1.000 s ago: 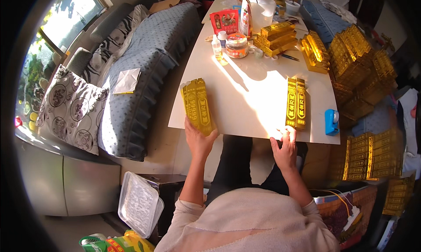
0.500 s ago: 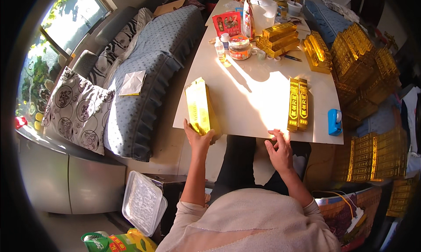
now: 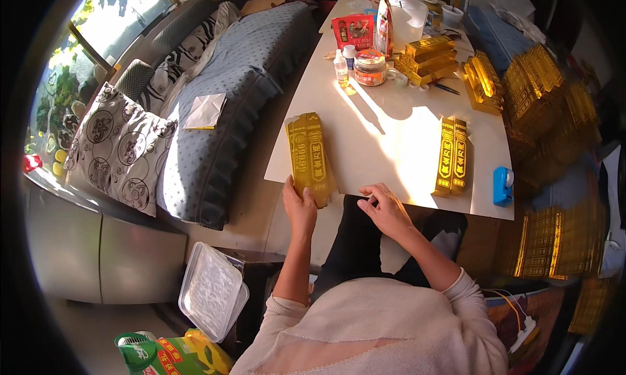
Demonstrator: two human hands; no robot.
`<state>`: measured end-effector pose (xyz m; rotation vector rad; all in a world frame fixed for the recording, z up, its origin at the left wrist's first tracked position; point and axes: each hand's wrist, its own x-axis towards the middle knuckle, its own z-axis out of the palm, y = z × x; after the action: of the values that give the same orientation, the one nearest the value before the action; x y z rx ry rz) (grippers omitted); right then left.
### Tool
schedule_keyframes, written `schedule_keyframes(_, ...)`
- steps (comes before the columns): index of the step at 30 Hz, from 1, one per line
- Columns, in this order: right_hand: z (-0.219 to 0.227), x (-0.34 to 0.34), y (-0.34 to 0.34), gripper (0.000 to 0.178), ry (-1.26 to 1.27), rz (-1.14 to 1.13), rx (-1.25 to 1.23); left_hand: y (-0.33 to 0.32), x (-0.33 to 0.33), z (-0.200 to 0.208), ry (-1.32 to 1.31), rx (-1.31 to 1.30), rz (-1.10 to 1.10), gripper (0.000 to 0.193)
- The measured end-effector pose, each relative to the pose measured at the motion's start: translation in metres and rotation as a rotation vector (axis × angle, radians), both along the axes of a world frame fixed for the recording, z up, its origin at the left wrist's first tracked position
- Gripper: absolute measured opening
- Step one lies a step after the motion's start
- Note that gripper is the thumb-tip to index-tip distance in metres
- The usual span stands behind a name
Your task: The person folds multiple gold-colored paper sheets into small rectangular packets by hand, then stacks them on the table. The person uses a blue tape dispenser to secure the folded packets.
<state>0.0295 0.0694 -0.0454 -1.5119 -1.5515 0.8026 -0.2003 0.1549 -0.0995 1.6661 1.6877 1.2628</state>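
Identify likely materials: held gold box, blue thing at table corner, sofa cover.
Gold box: likely card, metallic finish; folded edges, gold sheen.
Blue thing: probably smooth plastic; solid colour, rounded edges.
Sofa cover: matte fabric; soft wrinkles, gathered skirt; fibre unclear.

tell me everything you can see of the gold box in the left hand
The gold box is long and narrow, with yellow lettering and framed panels printed on it; it looks like shiny thin card. Its far end looks uneven, perhaps with loose flaps. It points away from the person, far end angled slightly left, at the near left part of the white table. The left hand grips its near end; whether it touches the table is unclear.
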Motion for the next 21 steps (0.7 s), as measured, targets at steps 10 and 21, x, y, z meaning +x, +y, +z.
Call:
schedule_keyframes(10,0.004,-0.065,0.051,0.053,-0.198,0.033,-0.093,-0.014,-0.019,0.017,-0.236,-0.114,-0.026,0.037)
schedule_keyframes(21,-0.003,-0.078,0.054,0.048,-0.113,-0.011,0.074,-0.023,-0.012,0.020,-0.158,-0.088,-0.043,0.045)
